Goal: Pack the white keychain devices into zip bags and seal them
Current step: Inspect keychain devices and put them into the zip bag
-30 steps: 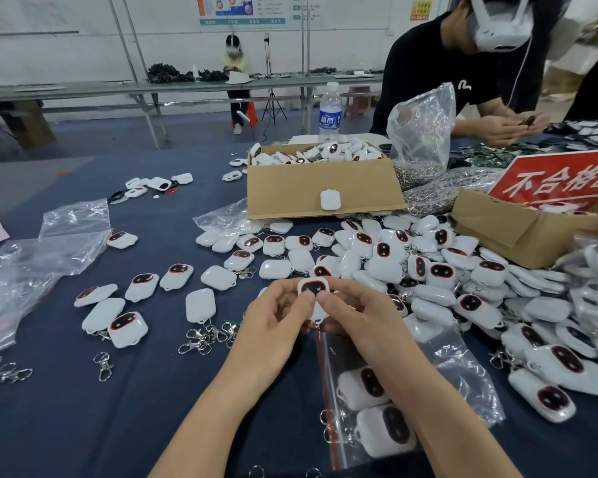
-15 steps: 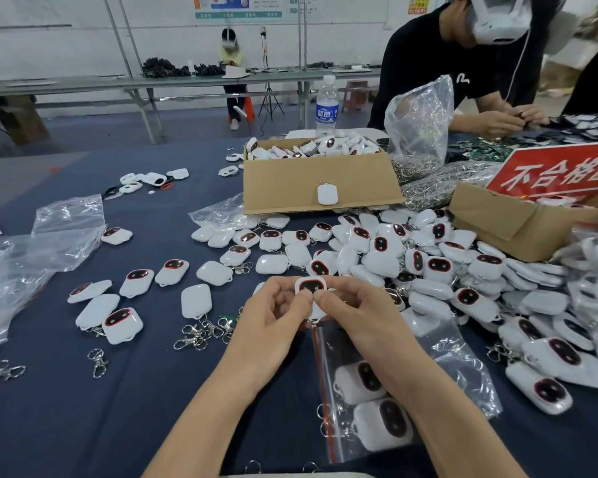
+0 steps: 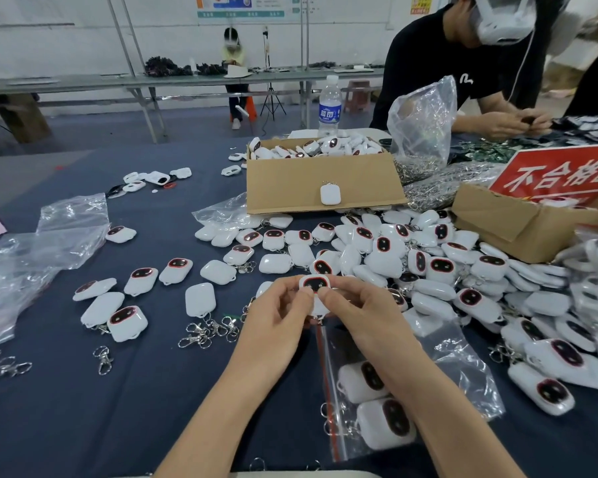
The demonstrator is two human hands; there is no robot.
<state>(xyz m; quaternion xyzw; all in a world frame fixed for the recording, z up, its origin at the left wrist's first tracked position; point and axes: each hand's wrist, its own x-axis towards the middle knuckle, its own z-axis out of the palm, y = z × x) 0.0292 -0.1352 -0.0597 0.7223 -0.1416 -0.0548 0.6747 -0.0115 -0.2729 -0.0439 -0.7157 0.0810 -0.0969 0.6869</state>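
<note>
Zip bag (image 3: 463,367) lies just nearer than the grip, under the right forearm, with two devices inside and the red zip strip on its left edge. Left hand (image 3: 277,315) and right hand (image 3: 363,312) both pinch one white keychain device (image 3: 314,283), face up. Likely step: loading the bag. Next: slide it in past the strip, press shut. Loose pile (image 3: 428,263) lies right of the grip, cardboard box (image 3: 318,188) beyond.

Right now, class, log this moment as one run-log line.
step: packing | left hand: pinches held device | right hand: pinches held device | zip bag: below the hands | bagged devices: two
</note>
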